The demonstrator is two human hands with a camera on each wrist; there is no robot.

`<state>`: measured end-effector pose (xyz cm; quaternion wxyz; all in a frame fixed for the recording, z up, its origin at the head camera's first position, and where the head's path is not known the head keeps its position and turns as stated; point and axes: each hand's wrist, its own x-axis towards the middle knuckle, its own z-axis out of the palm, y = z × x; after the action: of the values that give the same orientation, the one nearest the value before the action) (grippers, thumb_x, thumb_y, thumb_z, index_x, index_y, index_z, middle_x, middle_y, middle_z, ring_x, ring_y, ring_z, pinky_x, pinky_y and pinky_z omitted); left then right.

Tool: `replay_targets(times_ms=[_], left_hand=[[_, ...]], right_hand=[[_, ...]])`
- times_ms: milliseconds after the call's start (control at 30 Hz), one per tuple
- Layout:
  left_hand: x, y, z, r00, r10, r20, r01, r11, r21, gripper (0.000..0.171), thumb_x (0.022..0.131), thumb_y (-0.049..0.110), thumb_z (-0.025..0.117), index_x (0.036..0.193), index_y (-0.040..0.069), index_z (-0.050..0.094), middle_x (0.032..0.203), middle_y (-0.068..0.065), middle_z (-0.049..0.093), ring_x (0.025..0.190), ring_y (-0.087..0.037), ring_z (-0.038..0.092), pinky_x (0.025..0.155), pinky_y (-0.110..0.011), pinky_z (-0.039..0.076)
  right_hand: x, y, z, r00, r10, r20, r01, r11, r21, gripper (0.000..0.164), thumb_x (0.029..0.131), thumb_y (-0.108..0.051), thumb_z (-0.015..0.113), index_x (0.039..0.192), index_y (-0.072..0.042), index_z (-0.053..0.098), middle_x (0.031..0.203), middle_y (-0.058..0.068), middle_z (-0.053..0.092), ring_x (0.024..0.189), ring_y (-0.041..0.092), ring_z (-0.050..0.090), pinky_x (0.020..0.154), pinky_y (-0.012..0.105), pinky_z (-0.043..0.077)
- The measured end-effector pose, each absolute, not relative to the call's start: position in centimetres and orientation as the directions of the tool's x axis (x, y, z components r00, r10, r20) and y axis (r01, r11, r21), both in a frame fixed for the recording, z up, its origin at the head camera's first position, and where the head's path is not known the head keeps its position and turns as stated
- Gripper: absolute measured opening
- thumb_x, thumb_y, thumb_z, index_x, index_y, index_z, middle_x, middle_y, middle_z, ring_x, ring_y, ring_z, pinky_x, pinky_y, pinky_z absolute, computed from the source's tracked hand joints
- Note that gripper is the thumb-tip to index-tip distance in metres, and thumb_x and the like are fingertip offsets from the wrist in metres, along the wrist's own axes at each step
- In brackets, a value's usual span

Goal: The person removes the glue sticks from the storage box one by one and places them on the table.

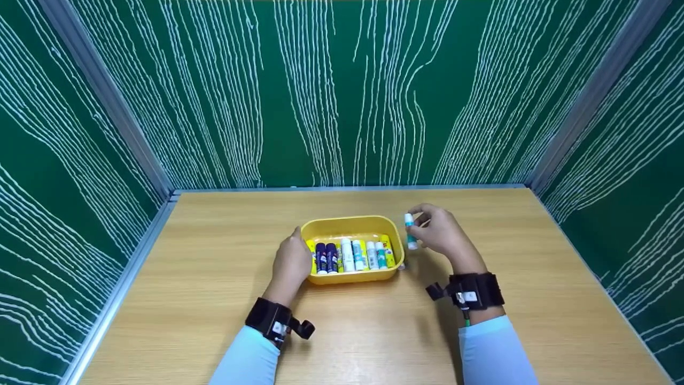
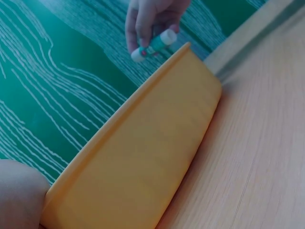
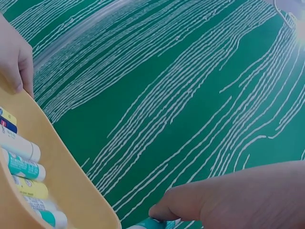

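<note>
A yellow plastic basket stands on the table with a row of glue sticks in it: dark blue, white, teal-and-white and yellow ones. My left hand holds the basket's left end, thumb near the rim. Just off the basket's right end, my right hand pinches a teal-and-white glue stick between thumb and fingers, nearly upright and above the table. In the left wrist view this glue stick appears beyond the basket's wall. Only part of it shows in the right wrist view.
A small whitish thing shows at the basket's lower right corner, too small to make out. The wooden table is bounded by green panels with white wavy lines, joined by grey metal posts.
</note>
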<state>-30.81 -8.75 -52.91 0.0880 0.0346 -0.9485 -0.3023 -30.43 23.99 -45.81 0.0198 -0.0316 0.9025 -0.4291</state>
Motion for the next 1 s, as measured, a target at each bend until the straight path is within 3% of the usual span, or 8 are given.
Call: replay_targets(times_ms=[300,533,1000], left_hand=[[-30.8,-8.7,-52.9,-0.984,-0.127,0.124,-0.03,0.808,0.589,0.044,0.094,0.02,0.027,0.136,0.009,0.032,0.116,-0.014,0.054,0.098,-0.025,0.056,0.077,-0.038,0.049],[-30.8,-8.7,-52.8,-0.985,-0.125,0.119,-0.031,0.807,0.59,0.044,0.094,0.02,0.026,0.136,0.008,0.032,0.116,-0.015,0.054,0.098,-0.025,0.056,0.077,-0.038,0.049],[-30.7,-8.7,-52.9,-0.986,-0.132,0.105,-0.046,0.807,0.588,0.044,0.095,0.022,0.025,0.136,0.008,0.032,0.119,-0.014,0.053,0.101,-0.025,0.054,0.081,-0.038,0.047]], right_hand=[[-30.8,25.0,-46.6,-0.994,-0.043,-0.098,0.049,0.637,-0.769,0.041,0.078,-0.031,0.065,0.114,-0.017,0.05,0.095,0.01,0.053,0.075,0.026,0.058,0.057,0.031,0.052],[-31.3,25.1,-47.5,-0.986,-0.004,-0.169,0.124,0.664,-0.737,0.04,0.077,-0.03,0.067,0.112,-0.021,0.052,0.096,0.01,0.052,0.075,0.027,0.057,0.063,0.038,0.052],[-32.1,24.7,-50.1,-0.972,-0.029,-0.232,0.152,0.675,-0.722,0.035,0.078,-0.023,0.066,0.11,-0.017,0.054,0.092,0.01,0.055,0.074,0.028,0.059,0.061,0.036,0.051]])
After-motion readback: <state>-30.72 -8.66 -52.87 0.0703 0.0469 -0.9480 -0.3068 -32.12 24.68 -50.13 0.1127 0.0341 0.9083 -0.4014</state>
